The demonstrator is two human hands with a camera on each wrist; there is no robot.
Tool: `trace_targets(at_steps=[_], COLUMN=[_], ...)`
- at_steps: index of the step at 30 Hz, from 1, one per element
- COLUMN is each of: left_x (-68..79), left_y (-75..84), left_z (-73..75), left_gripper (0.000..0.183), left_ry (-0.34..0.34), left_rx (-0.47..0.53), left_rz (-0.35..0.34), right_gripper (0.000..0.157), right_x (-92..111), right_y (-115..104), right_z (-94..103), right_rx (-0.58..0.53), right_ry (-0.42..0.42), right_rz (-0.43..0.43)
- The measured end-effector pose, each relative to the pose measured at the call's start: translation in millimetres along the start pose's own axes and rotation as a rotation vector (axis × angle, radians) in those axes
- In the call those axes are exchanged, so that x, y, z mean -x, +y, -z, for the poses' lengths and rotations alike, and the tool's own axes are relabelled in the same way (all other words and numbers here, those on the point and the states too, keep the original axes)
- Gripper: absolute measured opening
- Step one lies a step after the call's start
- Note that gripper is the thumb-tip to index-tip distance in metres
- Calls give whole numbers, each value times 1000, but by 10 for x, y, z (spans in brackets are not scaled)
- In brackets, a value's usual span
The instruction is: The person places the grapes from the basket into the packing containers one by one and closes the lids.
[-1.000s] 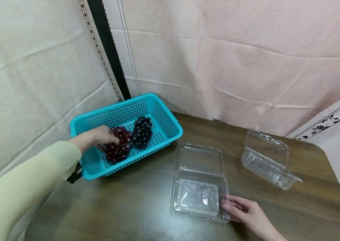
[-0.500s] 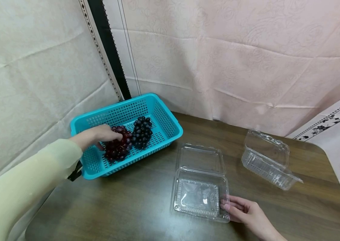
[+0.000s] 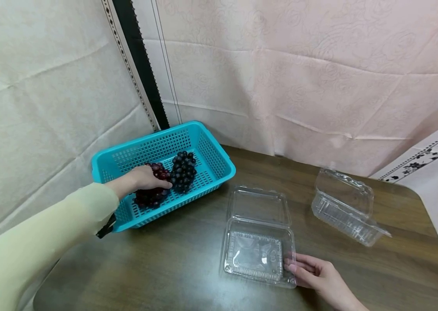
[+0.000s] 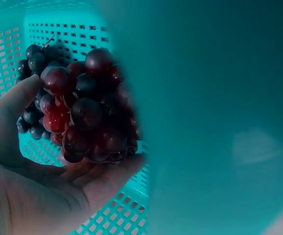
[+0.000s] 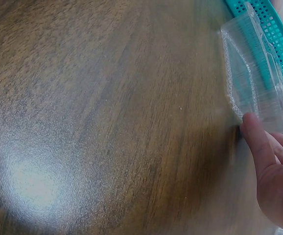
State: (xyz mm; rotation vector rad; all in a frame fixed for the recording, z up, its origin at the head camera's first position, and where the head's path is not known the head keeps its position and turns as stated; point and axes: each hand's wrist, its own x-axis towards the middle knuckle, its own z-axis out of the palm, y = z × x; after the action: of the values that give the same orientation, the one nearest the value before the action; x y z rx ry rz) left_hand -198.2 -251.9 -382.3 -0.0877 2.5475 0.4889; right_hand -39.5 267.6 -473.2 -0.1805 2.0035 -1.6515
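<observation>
In the teal plastic basket, my left hand grips a bunch of red grapes, its thumb on one side and its fingers beneath. A bunch of black grapes lies beside it in the basket. My right hand holds the right side of an open clear plastic clamshell container, the fingertips at its wall and rim. Its lid lies back, away from me. In the right wrist view, fingers meet the container's wall near its base.
A second open clear clamshell container stands at the right on the dark wooden table. Pale patterned cloth hangs behind the table and along the left side.
My left hand has moved slightly to the right over the red grapes, its thumb now reaching beside the black bunch. The right hand and both containers have stayed in place.
</observation>
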Motion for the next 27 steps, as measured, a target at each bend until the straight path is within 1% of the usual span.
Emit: trace_targets(at_steps=[4,10,13,15,16,17,20,27], left_x=[-15,-39,-17,2,8,14,11,-18], left_y=[21,27,9,-3,-3,-4,9,42], left_z=[5,59,99,122,128,132,123,73], left_gripper=[95,87,92,100,102,106,109,110], left_ry=[1,-48,-70,-76,-78,-74,-64,-10], left_rx=[-67,-103,-118,-125,-119,-116,-99,-51], left_rz=[-4,-9,-21,-28,-30,-33,-28,-16], right_gripper=[55,55,55,54,54,54,54,55], right_x=[5,5,8,9,10,11,8,13], right_y=[-5,-24,-24,-21,-19,-18,-13,4], right_z=[-3,-3,1,5,6,8,11,9], right_rx=[2,3,10,12,12,11,6,-13], right_ry=[6,7,-1,-7,-9,-9,-7,0], right_rz=[-3,-9,1,9,12,14,10,-2])
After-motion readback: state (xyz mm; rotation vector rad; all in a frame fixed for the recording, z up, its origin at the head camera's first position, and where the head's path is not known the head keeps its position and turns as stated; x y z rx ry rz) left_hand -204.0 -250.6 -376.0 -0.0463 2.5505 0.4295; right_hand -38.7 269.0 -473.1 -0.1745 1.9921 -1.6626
